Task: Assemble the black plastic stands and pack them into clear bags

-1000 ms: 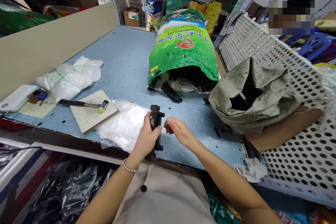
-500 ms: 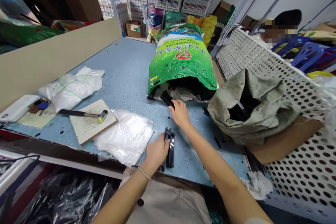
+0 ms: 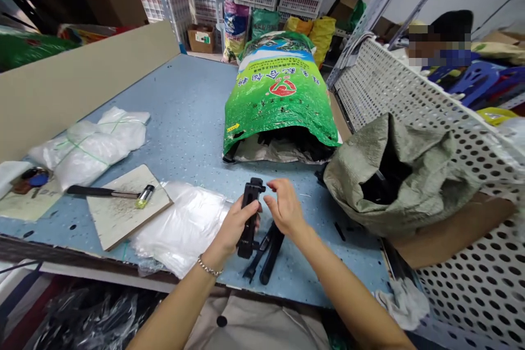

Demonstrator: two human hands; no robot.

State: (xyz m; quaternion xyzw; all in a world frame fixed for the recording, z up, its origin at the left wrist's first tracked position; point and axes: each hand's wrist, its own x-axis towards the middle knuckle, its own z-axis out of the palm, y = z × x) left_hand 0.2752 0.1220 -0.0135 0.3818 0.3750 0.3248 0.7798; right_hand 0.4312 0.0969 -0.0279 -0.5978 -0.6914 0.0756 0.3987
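My left hand [image 3: 240, 219] is wrapped round a black plastic part [image 3: 248, 229], held up over the front of the blue table [image 3: 184, 98]. Close to the part's upper right end is my right hand [image 3: 285, 205], its thumb and forefinger apart with nothing between them. Beneath the hands, more black parts [image 3: 271, 254] lie on the tabletop. Behind them a green printed sack [image 3: 283, 104] lies with its open mouth facing me, dark items inside. A grey-green woven sack [image 3: 353, 175] stands open at the right, also holding black items.
Left of my hands lie flat clear bags [image 3: 188, 224], a board [image 3: 123, 213] with a hammer [image 3: 102, 192] on it, and a tied plastic bundle [image 3: 94, 142]. A perforated white panel [image 3: 484, 158] edges the right side; a person's head [image 3: 455, 33] shows beyond it.
My right hand has come back from the green sack's mouth and no longer holds a black part. My left hand has lifted off the table with a black part in it.
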